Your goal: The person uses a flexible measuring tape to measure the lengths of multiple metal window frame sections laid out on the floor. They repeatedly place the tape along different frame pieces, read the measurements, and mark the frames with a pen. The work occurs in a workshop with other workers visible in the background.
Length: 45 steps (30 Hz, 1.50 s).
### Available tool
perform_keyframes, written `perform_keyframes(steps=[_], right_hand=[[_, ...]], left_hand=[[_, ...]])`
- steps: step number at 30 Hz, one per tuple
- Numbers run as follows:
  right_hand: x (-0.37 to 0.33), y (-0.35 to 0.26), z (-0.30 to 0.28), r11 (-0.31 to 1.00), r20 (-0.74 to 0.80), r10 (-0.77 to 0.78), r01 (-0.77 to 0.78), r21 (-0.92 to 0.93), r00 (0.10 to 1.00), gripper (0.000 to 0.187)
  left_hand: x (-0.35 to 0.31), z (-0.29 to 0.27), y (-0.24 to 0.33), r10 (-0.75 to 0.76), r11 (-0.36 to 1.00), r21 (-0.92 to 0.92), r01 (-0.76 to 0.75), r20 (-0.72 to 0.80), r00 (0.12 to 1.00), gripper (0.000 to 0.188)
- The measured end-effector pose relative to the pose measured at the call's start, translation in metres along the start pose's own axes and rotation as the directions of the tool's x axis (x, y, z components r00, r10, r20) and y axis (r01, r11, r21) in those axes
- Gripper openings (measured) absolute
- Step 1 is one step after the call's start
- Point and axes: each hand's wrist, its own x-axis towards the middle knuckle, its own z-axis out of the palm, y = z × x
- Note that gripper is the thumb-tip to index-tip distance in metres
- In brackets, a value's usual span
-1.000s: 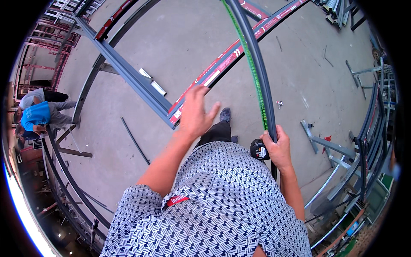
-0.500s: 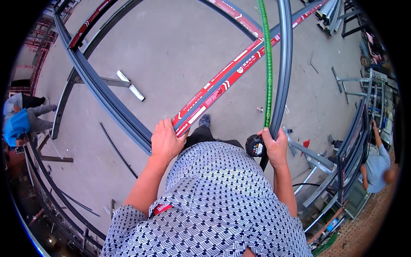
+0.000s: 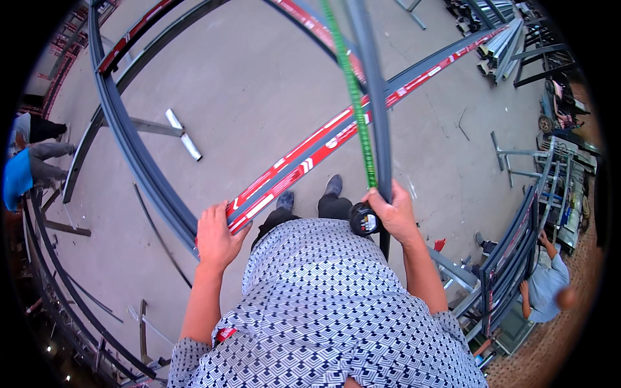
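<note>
My left hand [image 3: 220, 237] is closed over the near end of a long grey profile bar covered with red printed film [image 3: 284, 174]. That bar slants away to the far right. At the right, my right hand [image 3: 396, 212] pinches the green blade [image 3: 357, 107] of a tape measure. The tape measure's round black case [image 3: 364, 220] hangs just left of the fingers. Also in the right hand is a long dark grey bar [image 3: 380, 129], running upward beside the blade and crossing in front of the red-filmed bar. The far ends of bar and blade leave the view.
Dark grey bars [image 3: 145, 169] rise on a stand at the left. A short silver tube [image 3: 184, 134] lies on the floor. Metal profiles are piled [image 3: 503, 55] at far right. One person in blue [image 3: 17, 178] is at far left, another in grey [image 3: 550, 284] beside a frame stack at right.
My right hand, the tape measure and the grey bar have shifted left, and the bar's upper end now leans left. My left hand keeps its hold on the red-filmed bar. The whole view has turned slightly.
</note>
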Motion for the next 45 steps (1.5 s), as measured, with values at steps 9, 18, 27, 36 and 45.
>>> perform_keyframes(steps=[9,18,27,36,45], right_hand=[[0.07,-0.026,-0.036,0.986,0.36,-0.02,0.078,-0.148,0.933,0.024],[0.109,-0.036,-0.055,0.986,0.557,-0.078,0.148,-0.082,0.827,0.018],[0.143,-0.055,-0.048,1.0,0.53,0.014,-0.013,-0.005,0.848,0.028],[0.174,-0.08,-0.015,1.0,0.472,-0.002,0.006,-0.009,0.882,0.027],[0.192,-0.126,0.018,0.952,0.519,0.084,0.086,-0.295,0.851,0.023]], left_hand=[[0.075,0.031,0.132,-0.032,0.713,-0.695,-0.094,-0.165,0.986,0.048],[0.125,0.043,0.223,0.082,0.051,-0.963,0.265,0.268,0.96,0.037],[0.18,0.043,0.224,0.041,0.041,-0.947,0.319,0.321,0.946,0.034],[0.211,0.026,0.189,0.085,-0.153,-0.908,0.389,0.38,0.921,0.036],[0.219,0.023,0.156,0.03,-0.145,-0.917,0.372,0.372,0.928,0.043]])
